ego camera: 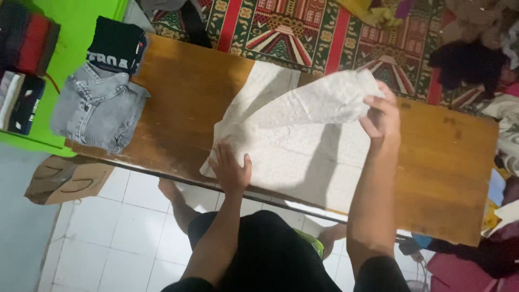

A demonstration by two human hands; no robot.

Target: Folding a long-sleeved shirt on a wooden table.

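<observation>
Left hand: your left hand [231, 170] lies flat and open, fingers spread, pressing the cloth down near the counter's front edge.
Right hand: your right hand [381, 112] is closed on a corner of the cloth, pinching it and holding it lifted above the counter.
Cloth: the white cloth [294, 146] is spread across the middle of the counter; its right part is folded up and over from the corner you hold, the rest lies flat and creased.
Counter: the wooden counter [443, 173] runs slantwise across the view, bare on its right end.
Jeans: folded grey jeans [97, 108] sit on the counter's left end, well apart from the cloth.
Dark shirt: a folded dark shirt [116, 48] lies just behind the jeans, touching them.
Rug: a red patterned rug [313, 32] covers the floor beyond the counter.
Cardboard: a brown piece [67, 178] lies on the white tiles below the left end.
</observation>
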